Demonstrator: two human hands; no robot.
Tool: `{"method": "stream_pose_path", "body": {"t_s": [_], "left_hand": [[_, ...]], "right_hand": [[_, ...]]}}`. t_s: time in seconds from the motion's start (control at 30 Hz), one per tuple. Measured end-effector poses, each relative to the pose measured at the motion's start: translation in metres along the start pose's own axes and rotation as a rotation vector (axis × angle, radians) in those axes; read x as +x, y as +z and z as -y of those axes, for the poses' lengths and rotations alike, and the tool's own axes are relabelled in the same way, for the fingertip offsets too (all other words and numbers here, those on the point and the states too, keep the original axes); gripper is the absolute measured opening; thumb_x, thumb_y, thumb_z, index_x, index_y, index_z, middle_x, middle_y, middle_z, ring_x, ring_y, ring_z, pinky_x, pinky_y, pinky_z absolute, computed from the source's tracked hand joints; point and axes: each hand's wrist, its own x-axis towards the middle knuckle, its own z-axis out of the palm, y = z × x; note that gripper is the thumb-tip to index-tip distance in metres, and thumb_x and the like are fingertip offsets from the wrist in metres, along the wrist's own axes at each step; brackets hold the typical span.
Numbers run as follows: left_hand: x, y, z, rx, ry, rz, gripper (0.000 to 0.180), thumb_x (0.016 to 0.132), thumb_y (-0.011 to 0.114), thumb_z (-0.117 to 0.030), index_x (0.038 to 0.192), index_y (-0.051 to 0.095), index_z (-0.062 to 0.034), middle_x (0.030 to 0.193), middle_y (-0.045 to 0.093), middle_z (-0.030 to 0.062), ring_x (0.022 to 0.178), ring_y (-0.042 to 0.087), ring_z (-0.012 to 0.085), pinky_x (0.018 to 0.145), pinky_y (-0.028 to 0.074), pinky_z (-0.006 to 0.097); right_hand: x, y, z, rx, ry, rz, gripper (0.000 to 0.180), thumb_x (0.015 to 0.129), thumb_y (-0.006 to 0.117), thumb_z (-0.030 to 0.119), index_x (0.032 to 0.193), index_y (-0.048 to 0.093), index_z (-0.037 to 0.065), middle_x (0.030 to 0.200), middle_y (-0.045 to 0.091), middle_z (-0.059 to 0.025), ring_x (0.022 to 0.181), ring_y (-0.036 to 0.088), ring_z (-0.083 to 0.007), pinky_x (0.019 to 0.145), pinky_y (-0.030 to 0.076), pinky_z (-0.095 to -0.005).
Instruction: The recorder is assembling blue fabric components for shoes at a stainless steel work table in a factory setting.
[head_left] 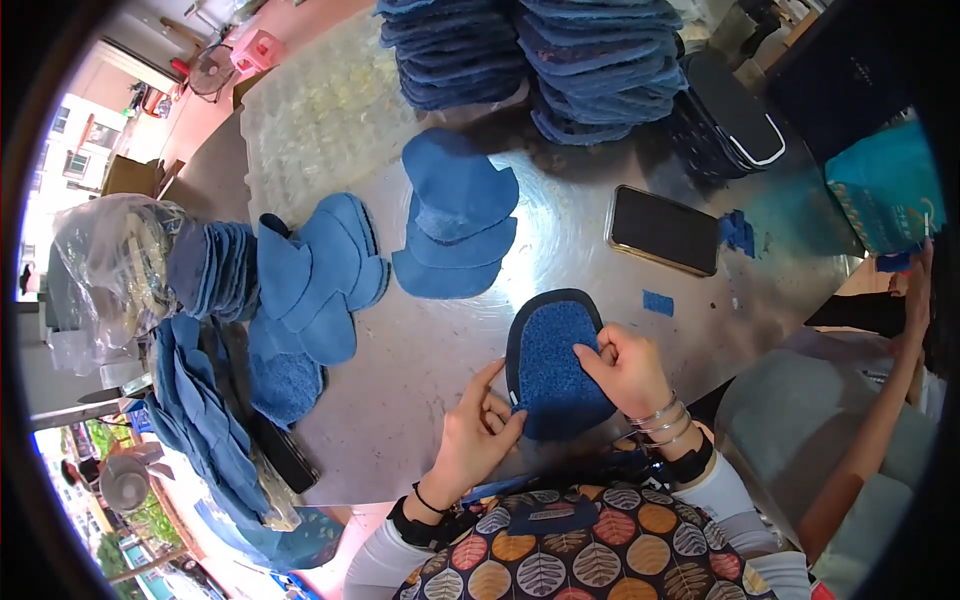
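At the near edge of the steel tabletop [430, 350], one rounded blue pad [553, 362] lies between two hands. It is shoe-sole shaped, with a coarse, looped blue face and a dark smooth border running round its far end. The left hand [475, 432] pinches the pad's near left edge, fingers closed on it with the index finger stretched up along the border. The right hand [628, 368] holds the pad's right edge, thumb and fingers narrowed onto the material; three thin silver bangles [662, 417] ring that wrist, and a dark band [428, 500] circles the left one.

Farther out on the tabletop sit two loose groups of flat blue cut pieces: one fan of about four overlapping rounded pieces [458, 215] straight beyond the pad, and another spread of several [315, 275] to the left, with a tight stack standing on edge [215, 268] beside it. Two tall piles of blue pieces [530, 55] stand at the far side. More blue pieces trail down the left edge [200, 410]; their number cannot be told.

One black phone [665, 230] lies flat, well right of the pad, with two small blue scraps [657, 302] near it. A crumpled clear plastic bag [110, 255] sits at far left. Another person's arm [880, 400] shows at the right rim.
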Motion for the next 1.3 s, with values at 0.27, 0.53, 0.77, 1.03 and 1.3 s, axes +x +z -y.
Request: {"method": "stream_pose_path", "body": {"t_s": [0.27,0.53,0.77,1.03,1.3], "left_hand": [[-0.001,0.003,0.004,-0.004,0.000,-0.025,0.062,0.080,0.066,0.000,0.136,0.038,-0.0011,0.068,0.057,0.0044,0.053,0.058,0.0078,0.051,0.048,0.022],[-0.010,0.002,0.006,0.023,0.028,-0.034,0.062,0.083,0.064,0.003,0.138,0.036,-0.0006,0.071,0.059,0.0052,0.057,0.058,0.0081,0.054,0.049,0.021],[-0.007,0.001,0.008,-0.067,0.009,-0.024,0.059,0.082,0.062,0.005,0.136,0.037,0.0008,0.070,0.059,0.0055,0.057,0.057,0.0076,0.053,0.047,0.021],[-0.008,0.003,0.009,-0.019,0.033,-0.037,0.057,0.082,0.062,0.005,0.134,0.040,0.0004,0.069,0.058,0.0050,0.056,0.057,0.0076,0.051,0.047,0.020],[-0.008,0.004,0.010,0.029,0.058,-0.051,0.056,0.081,0.062,0.005,0.132,0.042,0.0000,0.068,0.060,0.0051,0.053,0.057,0.0077,0.049,0.046,0.021]], "right_hand": [[-0.011,-0.004,0.002,0.035,-0.003,0.006,0.029,0.079,0.074,0.021,0.088,0.054,0.002,0.055,0.056,-0.0069,0.045,0.052,-0.0146,0.045,0.041,-0.0277],[-0.051,-0.030,-0.009,0.170,0.138,0.158,0.055,0.077,0.075,0.011,0.122,0.044,0.003,0.071,0.061,-0.0036,0.061,0.055,-0.0071,0.057,0.045,-0.0214],[-0.053,-0.030,-0.011,0.300,0.226,0.147,0.050,0.079,0.071,0.006,0.122,0.045,0.005,0.070,0.061,-0.0028,0.061,0.056,-0.0065,0.056,0.044,-0.0206],[-0.053,-0.026,-0.013,0.208,0.190,0.130,0.051,0.077,0.072,0.008,0.120,0.044,0.005,0.066,0.061,-0.0041,0.055,0.057,-0.0094,0.054,0.045,-0.0228],[-0.054,-0.025,-0.013,0.181,0.186,0.128,0.051,0.076,0.072,0.008,0.119,0.045,0.005,0.066,0.061,-0.0042,0.055,0.058,-0.0096,0.054,0.045,-0.0229]]}}
